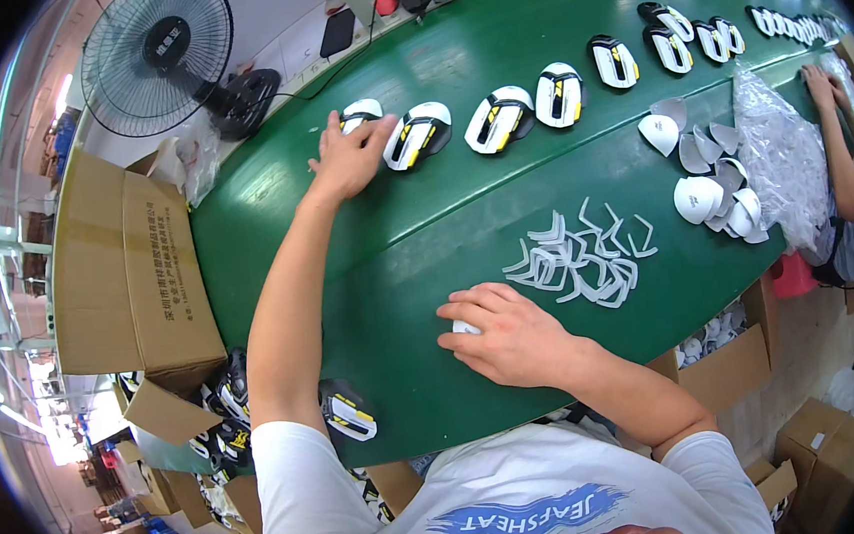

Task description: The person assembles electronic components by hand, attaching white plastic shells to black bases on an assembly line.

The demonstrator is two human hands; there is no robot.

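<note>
i see my left hand (348, 158) stretched out to the upper middle of the frame. it lies flat, fingers spread, on a black and white mouse shell (363, 113) at the left end of a long row of shells (534, 98). it touches the shell but is not closed around it. the row runs to the right along the far side of the green table (443, 215), and each shell is white and black with a bit of yellow.

my right hand (513, 336) is in the lower middle of the frame, resting on the table. it covers a small white piece (462, 327) with its fingers curled over it, so only a bit of the piece shows. i cannot tell if it grips it tight.

just up and right of that hand is a heap of thin clear bent strips (582, 255). further right are white curved covers (707, 195) and a crinkly clear plastic bag (785, 158).

on the left of the frame stands a big brown cardboard box (132, 275) with dark print on its side. another open brown box (720, 354) sits under the table edge at lower right, with small white parts in it. a black fan (164, 52) stands in the upper left.

at the far right, another person's hand (819, 85) rests on the table.
</note>
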